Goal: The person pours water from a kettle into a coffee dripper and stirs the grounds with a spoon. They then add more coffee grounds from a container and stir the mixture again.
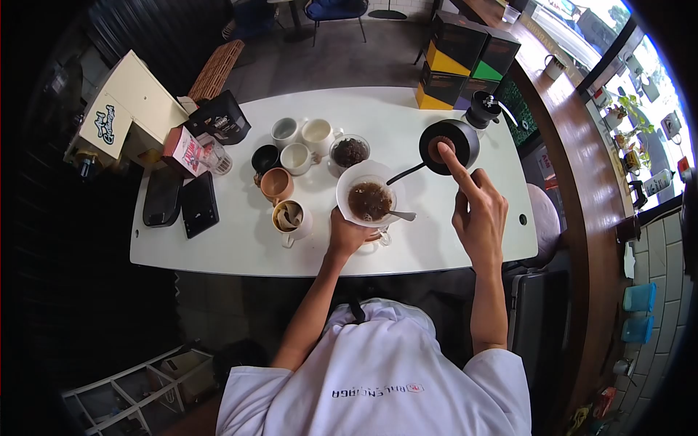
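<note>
A white coffee dripper [347, 190] holds brown, wet coffee with small bubbles, and a metal spoon [404, 215] leans out of it to the right. My left hand [350, 234] is closed around the dripper's lower part, its fingers partly hidden underneath. Below it, a bit of clear glass handle [384, 237] shows. My right hand [480, 207] has its index finger stretched onto the lid of a black gooseneck kettle [465, 149]. Its other fingers curl at the kettle's near side, where the handle is hidden. The spout tip reaches the dripper's right rim.
Several cups, including a brown cup [277, 184] and a white mug with a used-looking filter [292, 221], stand left. Behind the dripper sits a bowl of dark grounds [350, 151]. A hand grinder [483, 109], stacked boxes [454, 58] and a black phone [199, 204] are also on the table [451, 251].
</note>
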A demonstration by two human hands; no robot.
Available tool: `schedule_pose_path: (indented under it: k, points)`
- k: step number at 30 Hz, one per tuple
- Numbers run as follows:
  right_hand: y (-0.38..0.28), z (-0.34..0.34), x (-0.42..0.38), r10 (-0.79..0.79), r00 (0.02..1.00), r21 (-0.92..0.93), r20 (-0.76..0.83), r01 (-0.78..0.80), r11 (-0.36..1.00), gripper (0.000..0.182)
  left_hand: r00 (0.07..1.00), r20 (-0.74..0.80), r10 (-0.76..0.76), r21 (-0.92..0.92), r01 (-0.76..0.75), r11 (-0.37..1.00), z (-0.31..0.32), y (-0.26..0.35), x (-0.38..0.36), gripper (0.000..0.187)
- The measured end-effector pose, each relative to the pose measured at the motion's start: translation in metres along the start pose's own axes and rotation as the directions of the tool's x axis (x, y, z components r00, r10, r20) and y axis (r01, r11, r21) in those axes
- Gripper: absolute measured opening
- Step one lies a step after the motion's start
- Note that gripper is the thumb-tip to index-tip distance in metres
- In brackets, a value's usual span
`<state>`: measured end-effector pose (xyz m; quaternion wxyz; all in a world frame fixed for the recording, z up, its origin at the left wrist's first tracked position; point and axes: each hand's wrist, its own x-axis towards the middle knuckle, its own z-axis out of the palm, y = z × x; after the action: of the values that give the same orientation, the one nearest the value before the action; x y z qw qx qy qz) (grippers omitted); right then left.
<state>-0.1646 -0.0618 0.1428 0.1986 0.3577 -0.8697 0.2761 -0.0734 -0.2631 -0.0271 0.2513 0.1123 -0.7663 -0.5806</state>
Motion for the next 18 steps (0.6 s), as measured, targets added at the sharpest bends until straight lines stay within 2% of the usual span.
schedule_pose_path:
  k: [5,8,18]
  points:
    - [0.0020,0.0035,-0.0029,0.009,0.999,-0.005,0.037,-0.009,1.000,0.098,1.000,0.008,0.020,-0.015,-0.020,1.000,0.0001,-0.0032,0.0008,0.063]
    - [0.0007,0.0017,-0.0028,0.011,0.999,0.006,0.051,-0.011,1.000,0.098,0.999,0.018,-0.028,-0.047,0.029,0.999,0.0008,-0.0010,0.0011,0.061]
    - [0.0028,-0.0011,-0.0030,0.005,0.999,0.037,0.041,-0.007,0.999,0.098,1.000,0.010,-0.020,-0.047,0.020,0.999,0.0007,-0.0031,0.0004,0.064]
